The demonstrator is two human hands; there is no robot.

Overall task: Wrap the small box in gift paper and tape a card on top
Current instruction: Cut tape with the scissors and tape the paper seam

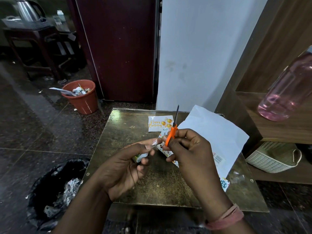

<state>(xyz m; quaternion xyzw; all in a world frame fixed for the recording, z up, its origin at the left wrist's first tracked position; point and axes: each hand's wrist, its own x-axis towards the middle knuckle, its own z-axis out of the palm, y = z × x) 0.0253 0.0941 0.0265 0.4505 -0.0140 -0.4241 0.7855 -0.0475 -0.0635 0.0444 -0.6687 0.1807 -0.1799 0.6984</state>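
Observation:
My right hand (190,149) grips orange-handled scissors (172,132), blades shut and pointing up and away. My left hand (128,166) holds a small tape roll (141,157) in its palm and pinches a strip of clear tape (154,143) that reaches towards the scissors. Behind both hands, a patterned wrapped box (164,149) lies on the small brown table (152,183), mostly hidden. A "Happy Birthday" card (158,124) lies flat at the table's far side. A sheet of gift paper (212,132), white side up, spreads over the table's right part.
An orange waste bin (81,97) stands on the floor at far left. A black bag of paper scraps (55,188) sits left of the table. A wooden shelf at right carries a pink bottle (287,88) and a white basket (273,159).

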